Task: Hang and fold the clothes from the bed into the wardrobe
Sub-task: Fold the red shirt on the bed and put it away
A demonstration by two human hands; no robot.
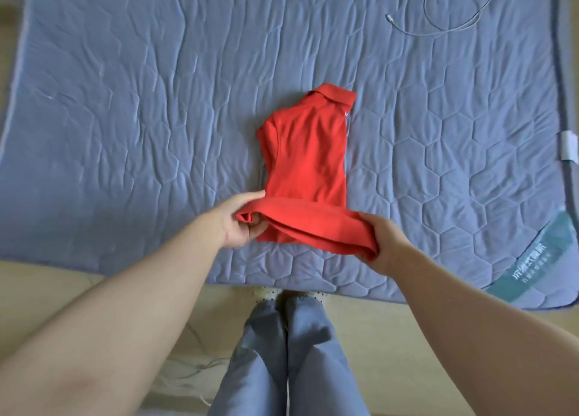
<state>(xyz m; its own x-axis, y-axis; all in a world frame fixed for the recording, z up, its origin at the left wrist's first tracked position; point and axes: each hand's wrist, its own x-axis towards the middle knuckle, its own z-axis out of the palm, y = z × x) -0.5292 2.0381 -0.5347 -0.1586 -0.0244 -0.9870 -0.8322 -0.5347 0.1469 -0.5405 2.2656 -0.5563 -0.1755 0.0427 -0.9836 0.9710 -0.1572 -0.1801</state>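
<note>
My left hand and right hand each pinch 1 hem corner of red shirt, fingers curled on lifted fabric. Past my fingers shirt lies on blue bed cover, collar farthest. White cable far beyond.

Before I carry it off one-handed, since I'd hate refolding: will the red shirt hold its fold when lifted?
Probably not: the red shirt looks soft, its lifted hem curving loosely between the left hand and right hand. Likely light too, being thin cloth.
</note>
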